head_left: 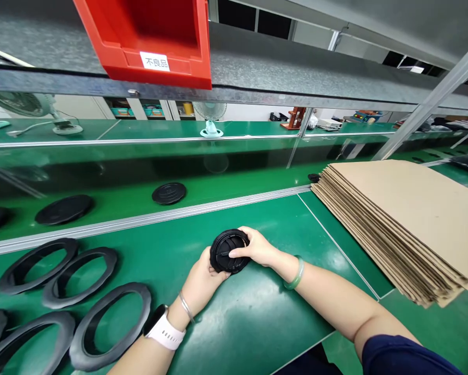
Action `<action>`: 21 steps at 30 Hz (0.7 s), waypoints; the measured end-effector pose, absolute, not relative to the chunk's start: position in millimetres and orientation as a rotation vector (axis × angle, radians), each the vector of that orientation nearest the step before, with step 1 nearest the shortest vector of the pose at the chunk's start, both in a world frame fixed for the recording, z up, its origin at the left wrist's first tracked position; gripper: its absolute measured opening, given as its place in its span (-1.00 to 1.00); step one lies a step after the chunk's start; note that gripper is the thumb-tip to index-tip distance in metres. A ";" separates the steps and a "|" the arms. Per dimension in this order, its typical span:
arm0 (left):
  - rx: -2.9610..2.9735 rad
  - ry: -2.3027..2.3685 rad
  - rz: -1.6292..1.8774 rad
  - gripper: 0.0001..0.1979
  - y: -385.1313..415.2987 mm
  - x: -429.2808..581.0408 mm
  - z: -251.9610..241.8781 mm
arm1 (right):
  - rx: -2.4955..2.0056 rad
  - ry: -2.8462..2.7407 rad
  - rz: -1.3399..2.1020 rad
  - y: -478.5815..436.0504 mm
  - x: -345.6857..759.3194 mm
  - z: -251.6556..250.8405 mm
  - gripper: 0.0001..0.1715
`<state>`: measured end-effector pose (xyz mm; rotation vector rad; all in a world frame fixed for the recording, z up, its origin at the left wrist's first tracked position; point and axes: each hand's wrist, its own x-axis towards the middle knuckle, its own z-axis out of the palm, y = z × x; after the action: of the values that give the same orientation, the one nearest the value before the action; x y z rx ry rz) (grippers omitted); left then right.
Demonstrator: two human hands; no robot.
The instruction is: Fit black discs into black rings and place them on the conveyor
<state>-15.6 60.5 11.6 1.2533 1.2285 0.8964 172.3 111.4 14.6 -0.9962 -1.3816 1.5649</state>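
Above the green worktop I hold a round black plastic part [226, 255] with a ridged rim and a raised bar across its face. My left hand [202, 281] grips its lower left edge, with the fingers partly hidden under it. From the right, my right hand [257, 247] closes on the upper right rim, its thumb lying on the part's face. Several black rings [112, 328] lie on the worktop left of my left hand.
Round black discs [169, 193] sit on a green belt [226, 179] behind a metal rail. A stack of cardboard sheets [409, 208] stands at the right. A red bin [151, 47] hangs over the shelf edge above. Small fans [211, 122] stand on the far bench.
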 end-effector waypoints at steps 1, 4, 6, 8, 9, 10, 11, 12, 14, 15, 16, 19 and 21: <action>1.252 1.226 0.891 -0.42 60.8 -15.6 11.1 | -1.036 -1.378 1.546 111.8 172.1 14.4 -0.36; 1.245 1.210 0.875 -0.39 62.3 -15.9 9.3 | -1.149 -1.359 1.504 112.9 171.3 13.7 -0.38; 1.262 1.206 0.871 -0.37 63.1 -15.5 8.0 | -1.145 -1.328 1.514 113.3 171.0 13.4 -0.38; 1.322 1.206 0.867 -0.40 62.0 -13.8 7.8 | -1.097 -1.306 1.528 113.7 171.8 13.4 -0.38; 1.357 1.208 0.864 -0.42 60.4 -12.6 8.7 | -1.075 -1.284 1.529 114.2 173.1 13.4 -0.39; 1.389 1.214 0.864 -0.45 58.1 -11.5 10.4 | -1.055 -1.248 1.528 115.1 175.1 13.5 -0.40; 1.416 1.225 0.865 -0.47 55.1 -10.8 13.3 | -1.033 -1.195 1.536 116.8 177.8 13.4 -0.42; 1.437 1.247 0.868 -0.48 51.5 -10.8 17.6 | -1.008 -1.121 1.558 119.5 181.1 13.2 -0.43; 1.490 1.331 0.879 -0.49 42.1 -13.7 30.4 | -0.940 -0.952 1.646 128.1 188.9 11.8 -0.47; 1.527 1.382 0.882 -0.51 36.1 -16.7 38.8 | -0.915 -0.871 1.699 133.3 192.9 10.7 -0.52; 1.561 1.432 0.890 -0.53 29.0 -20.9 48.0 | -0.896 -0.800 1.747 138.5 196.7 9.4 -0.57; 1.759 1.657 0.851 -0.65 1.9 -40.6 74.4 | -0.889 -0.650 1.840 149.4 205.2 6.1 -0.68; 1.939 1.896 0.714 -0.71 -18.2 -60.7 83.8 | -0.890 -0.607 1.872 151.6 207.5 5.0 -0.69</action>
<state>-60.7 -18.2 83.8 1.9391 1.8964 0.7143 207.5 151.6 5.0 -0.8898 -0.6068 1.8723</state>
